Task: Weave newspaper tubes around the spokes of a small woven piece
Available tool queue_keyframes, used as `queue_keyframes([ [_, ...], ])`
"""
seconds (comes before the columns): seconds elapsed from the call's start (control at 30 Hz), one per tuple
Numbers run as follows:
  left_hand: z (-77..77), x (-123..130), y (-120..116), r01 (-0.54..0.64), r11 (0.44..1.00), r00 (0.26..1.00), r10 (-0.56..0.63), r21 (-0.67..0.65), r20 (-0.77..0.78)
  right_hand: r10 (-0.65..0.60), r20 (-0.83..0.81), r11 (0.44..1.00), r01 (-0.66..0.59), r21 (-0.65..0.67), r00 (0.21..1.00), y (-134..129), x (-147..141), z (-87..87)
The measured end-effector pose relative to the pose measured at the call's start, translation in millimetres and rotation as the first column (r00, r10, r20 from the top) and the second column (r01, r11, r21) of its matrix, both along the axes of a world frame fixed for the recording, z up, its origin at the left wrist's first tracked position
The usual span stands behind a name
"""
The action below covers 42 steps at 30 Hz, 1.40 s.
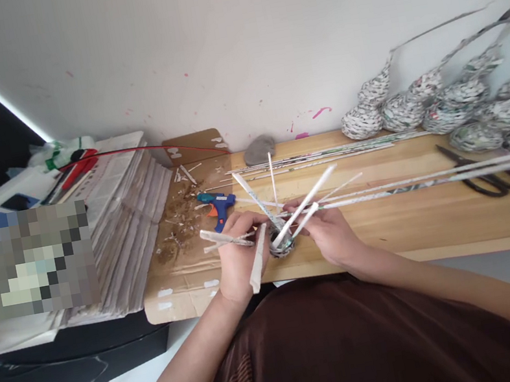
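A small woven paper base point(282, 246) is in front of me at the table's near edge, with several rolled paper sticks point(309, 201) fanning up and outward from it. My left hand point(242, 252) is closed around its left side, fingers curled behind the upright sticks. On the other side my right hand point(328, 230) pinches at the base and the long paper strands point(393, 191) that run off to the right. Upright sticks partly hide the fingertips of both hands.
A blue glue gun point(223, 206) lies on stained cardboard point(170, 245) at the left, beside a tall stack of folded newspapers point(126, 220). Black scissors point(490, 179) and several woven paper gourds point(401, 109) are at the right. Behind my hands are a grey stone point(259, 149) and more paper sticks point(328, 155).
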<state>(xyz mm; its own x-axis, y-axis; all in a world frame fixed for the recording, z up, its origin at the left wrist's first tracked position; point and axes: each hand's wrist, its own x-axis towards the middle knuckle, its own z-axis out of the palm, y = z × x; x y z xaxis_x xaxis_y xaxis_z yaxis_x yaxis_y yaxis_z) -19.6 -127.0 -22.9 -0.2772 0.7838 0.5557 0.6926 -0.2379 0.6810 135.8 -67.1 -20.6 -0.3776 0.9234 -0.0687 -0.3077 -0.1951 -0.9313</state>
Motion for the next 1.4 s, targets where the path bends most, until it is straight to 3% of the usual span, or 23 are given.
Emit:
queue_keyframes([
  [0.13,4.0,-0.5,1.1,-0.003,1.000,0.999,0.003,-0.024,-0.032,0.082,-0.001,0.996,-0.082,-0.029,0.997,-2.1,6.8,-3.0],
  [0.3,8.2,-0.5,0.1,-0.013,0.999,0.997,0.009,-0.053,-0.081,0.023,0.056,1.000,-0.022,-0.018,0.998,-6.6,12.8,-8.5],
  [0.4,9.1,-1.3,-0.9,-0.033,0.998,0.992,0.026,-0.058,-0.123,-0.003,0.110,0.984,-0.017,0.179,0.994,-13.5,20.7,-8.7],
  [0.5,9.5,-1.6,-1.9,-0.052,0.997,0.988,0.042,-0.064,-0.147,-0.003,0.229,0.850,-0.118,0.513,0.973,-18.1,29.1,-7.7],
  [0.57,9.2,-1.1,-2.5,-0.051,0.997,0.990,0.042,-0.065,-0.132,0.007,0.250,0.799,-0.155,0.581,0.968,-18.0,31.0,-8.6],
  [0.7,7.6,1.3,-2.8,-0.012,0.998,0.997,0.008,-0.055,-0.071,0.022,0.134,0.933,-0.069,0.354,0.991,-12.9,23.5,-13.4],
  [0.77,7.0,2.2,-2.8,0.001,0.998,0.998,-0.004,-0.058,-0.060,0.032,0.108,0.968,-0.058,0.245,0.994,-10.3,18.2,-14.9],
  [0.9,6.8,2.4,-3.2,0.003,0.998,0.999,-0.006,-0.070,-0.048,0.051,0.127,0.975,-0.076,0.206,0.991,-7.5,13.2,-14.5],
  [1.13,9.8,4.3,-4.8,-0.001,0.995,0.996,-0.008,-0.097,-0.091,-0.014,0.235,0.922,-0.078,0.379,0.972,-8.0,12.6,-14.4],
  [1.4,17.4,10.4,-8.7,-0.006,0.996,0.976,-0.014,-0.091,-0.217,0.017,0.101,0.996,-0.025,0.081,0.995,-13.9,1.2,-7.7],
])
